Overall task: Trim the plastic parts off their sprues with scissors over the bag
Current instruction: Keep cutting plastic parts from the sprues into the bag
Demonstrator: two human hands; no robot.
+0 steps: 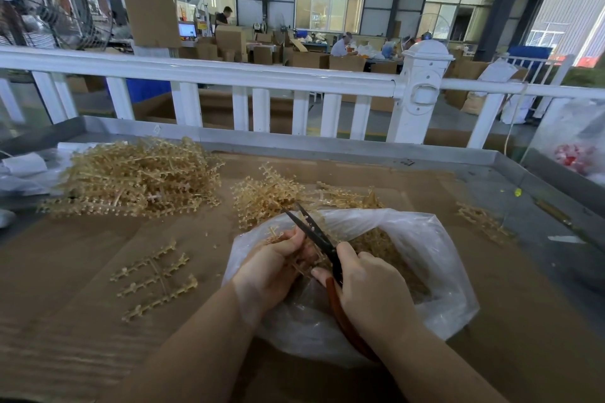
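Amber translucent plastic sprues with small parts along their branches lie heaped in a big pile [137, 178] at the far left of the brown cardboard-covered table [82, 271]. Nearer the person, a single flat sprue frame [157, 278] lies alone on the cardboard. A smaller heap of the same amber sprues [265, 195] sits just behind the open clear plastic bag [435, 275], which holds a mass of trimmed amber pieces [386, 252]. Over the bag's mouth the left hand [278, 267] has its fingers curled round a sprue piece [278, 232], pinching it up against the blades. The black-bladed scissors with reddish-brown handles [322, 240] point up and away, blades slightly parted at the tips. The right hand [370, 288] grips the handles, fingers wrapped through and round them. A few loose sprues [481, 221] lie at the far right, and a white railing [229, 75] runs behind the table.
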